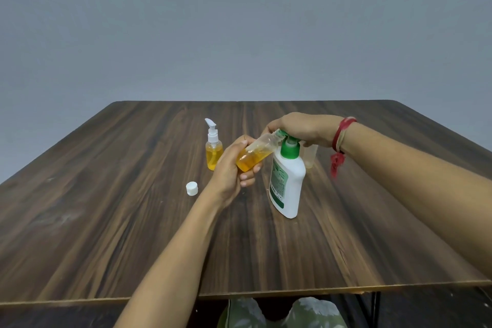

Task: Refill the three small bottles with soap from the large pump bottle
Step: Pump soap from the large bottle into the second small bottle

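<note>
Left hand sits nearest on my feed. It reaches in on a bare forearm and grips the open small bottle round its lower half, fingers curled beneath and thumb on top. That bottle is a slim cylinder of clear plastic, tilted with its base toward me and its uncapped mouth raised to the right, up at the green nozzle. Amber soap pools in its lower half. Left of the hand I see a round white cap lying on the bench, a dark wood-grain board with a pale front edge.

Just right of the hand the large pump bottle stands upright. It is opaque white with rounded shoulders and a green-and-white label. The right hand clasps its green pump top from above, palm down, fingers curled forward over the nozzle and thumb tucked below. A red thread band circles that wrist.

Farther back on the left a small pump bottle stands upright, clear, with amber soap nearly to its shoulder and a white pump fitted. Behind the large bottle, partly hidden, I make out a third small bottle, clear, with a thin yellowish layer at its bottom.
</note>
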The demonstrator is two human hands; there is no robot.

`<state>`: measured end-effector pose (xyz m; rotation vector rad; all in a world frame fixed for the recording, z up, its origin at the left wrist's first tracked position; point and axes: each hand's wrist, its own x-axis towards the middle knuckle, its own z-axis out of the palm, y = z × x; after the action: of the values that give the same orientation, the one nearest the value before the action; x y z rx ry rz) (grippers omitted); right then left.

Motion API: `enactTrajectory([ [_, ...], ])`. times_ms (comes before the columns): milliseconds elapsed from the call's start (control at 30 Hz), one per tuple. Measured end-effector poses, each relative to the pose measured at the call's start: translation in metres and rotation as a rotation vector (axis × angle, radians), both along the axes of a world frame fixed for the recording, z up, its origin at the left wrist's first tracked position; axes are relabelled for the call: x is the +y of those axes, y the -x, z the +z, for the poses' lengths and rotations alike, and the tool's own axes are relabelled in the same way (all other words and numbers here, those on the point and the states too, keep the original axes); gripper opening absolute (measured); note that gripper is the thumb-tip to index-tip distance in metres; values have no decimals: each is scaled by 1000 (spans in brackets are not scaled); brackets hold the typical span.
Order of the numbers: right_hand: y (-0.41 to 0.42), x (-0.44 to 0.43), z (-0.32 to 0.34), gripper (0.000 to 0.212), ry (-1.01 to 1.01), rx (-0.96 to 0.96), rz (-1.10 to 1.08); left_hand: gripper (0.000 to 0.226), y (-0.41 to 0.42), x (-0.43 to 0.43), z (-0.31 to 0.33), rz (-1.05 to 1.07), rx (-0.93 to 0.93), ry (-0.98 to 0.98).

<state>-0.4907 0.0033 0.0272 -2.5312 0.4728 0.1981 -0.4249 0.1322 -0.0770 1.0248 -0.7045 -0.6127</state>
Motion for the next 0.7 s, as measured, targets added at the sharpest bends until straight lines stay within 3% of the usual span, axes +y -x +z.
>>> enactTrajectory([
  [700, 2, 2, 1, 34, 3, -9, 23, 36, 1, 0, 1, 14, -4, -8],
])
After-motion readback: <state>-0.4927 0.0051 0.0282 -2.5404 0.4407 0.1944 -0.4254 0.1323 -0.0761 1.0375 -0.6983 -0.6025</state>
